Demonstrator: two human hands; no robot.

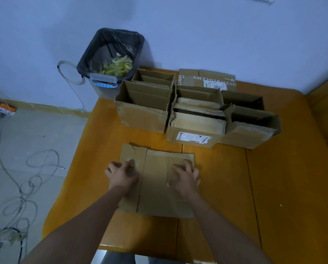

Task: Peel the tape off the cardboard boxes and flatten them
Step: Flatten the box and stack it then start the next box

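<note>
A flattened cardboard box (pixel 155 187) lies on the orange wooden table (pixel 273 187) in front of me. My left hand (pixel 122 173) presses on its left part, fingers loosely bent, blurred. On the right part rests my right hand (pixel 186 177), fingers spread flat on the cardboard. Behind it stand several open cardboard boxes: one at the left (pixel 144 113), one with a shipping label (pixel 193 130) in the middle, one at the right (pixel 252 128), and more at the back (pixel 207 79).
A grey bin with a black liner (pixel 109 60) holding crumpled tape stands off the table's far left corner. Loose cables (pixel 26 178) lie on the grey floor at the left. A blue wall runs behind the table.
</note>
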